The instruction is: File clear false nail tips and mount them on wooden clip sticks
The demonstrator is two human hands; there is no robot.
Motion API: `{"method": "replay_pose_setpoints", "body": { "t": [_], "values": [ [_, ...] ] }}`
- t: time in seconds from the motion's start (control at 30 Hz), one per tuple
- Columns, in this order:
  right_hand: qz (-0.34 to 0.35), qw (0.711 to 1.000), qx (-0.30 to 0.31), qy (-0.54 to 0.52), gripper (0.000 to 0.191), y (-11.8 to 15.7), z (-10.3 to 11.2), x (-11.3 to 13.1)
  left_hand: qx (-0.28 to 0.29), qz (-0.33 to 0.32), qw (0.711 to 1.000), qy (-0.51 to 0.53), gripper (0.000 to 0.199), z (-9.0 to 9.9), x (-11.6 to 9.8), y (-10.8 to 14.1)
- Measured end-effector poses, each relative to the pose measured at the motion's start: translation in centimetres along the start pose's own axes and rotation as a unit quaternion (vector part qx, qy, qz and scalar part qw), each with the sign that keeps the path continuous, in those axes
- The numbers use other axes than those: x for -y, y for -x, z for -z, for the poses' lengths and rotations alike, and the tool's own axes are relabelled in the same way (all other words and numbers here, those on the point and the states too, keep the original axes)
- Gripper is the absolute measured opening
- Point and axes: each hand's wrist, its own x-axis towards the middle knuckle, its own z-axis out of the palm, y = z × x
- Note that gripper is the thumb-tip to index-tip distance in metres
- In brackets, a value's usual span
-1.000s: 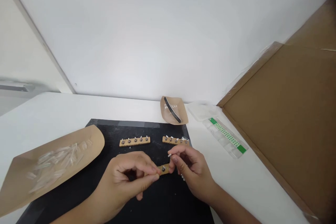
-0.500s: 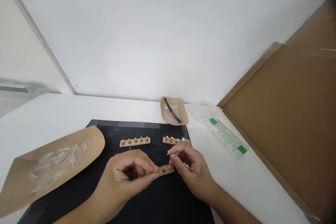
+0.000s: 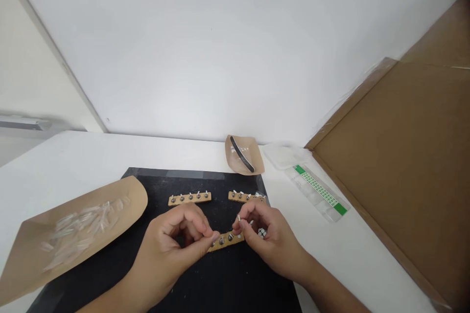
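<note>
My left hand (image 3: 179,244) is closed, thumb and forefinger pinched at the left part of the near tan strip (image 3: 225,240); what they hold, if anything, is too small to tell. Small metal clips stand on that strip. My right hand (image 3: 270,234) pinches a tiny white-tipped piece (image 3: 239,218) above the strip's right part. Farther back lie a left strip (image 3: 190,198) with several upright clips and a right strip (image 3: 242,197), its right end close behind my right hand. Small white pieces (image 3: 262,233) show beside my right palm.
A black mat (image 3: 154,188) lies under the strips. At left is a cardboard tray (image 3: 33,244) of clear plastic pieces. Behind, a small tray (image 3: 257,156) holds a black curved file (image 3: 241,154). At right are a green-labelled plastic case (image 3: 319,190) and a large cardboard box (image 3: 404,166).
My left hand has shifted slightly left, uncovering more of the near strip. The small piece in my right hand has turned more upright and moved slightly right.
</note>
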Motion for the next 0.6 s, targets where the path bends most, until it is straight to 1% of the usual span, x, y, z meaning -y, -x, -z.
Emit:
{"method": "replay_pose_setpoints", "body": {
  "t": [0.1, 0.23, 0.33, 0.5, 0.6],
  "values": [
    [0.035, 0.997, 0.005, 0.067, 0.003, -0.1, 1.1, 0.4, -0.008, -0.004, 1.000, -0.021, 0.020, 0.0, 0.0, -0.1],
    [0.069, 0.987, -0.009, 0.146, 0.006, -0.2, 2.5, 1.0, -0.015, -0.017, 0.998, -0.054, 0.018, 0.1, 0.3, -0.2],
    [0.064, 0.985, 0.027, 0.157, 0.008, -0.3, 3.1, 1.1, -0.021, -0.033, 0.996, -0.074, 0.016, 0.3, 0.5, -0.3],
    [0.024, 0.987, 0.094, 0.132, 0.010, -0.3, 3.2, 0.6, -0.008, -0.044, 0.994, -0.101, 0.009, 0.4, 0.5, -0.3],
    [0.017, 0.983, 0.120, 0.138, 0.010, -0.2, 3.2, 0.3, -0.012, -0.056, 0.991, -0.117, 0.012, 0.4, 0.4, -0.3]
  ]
}}
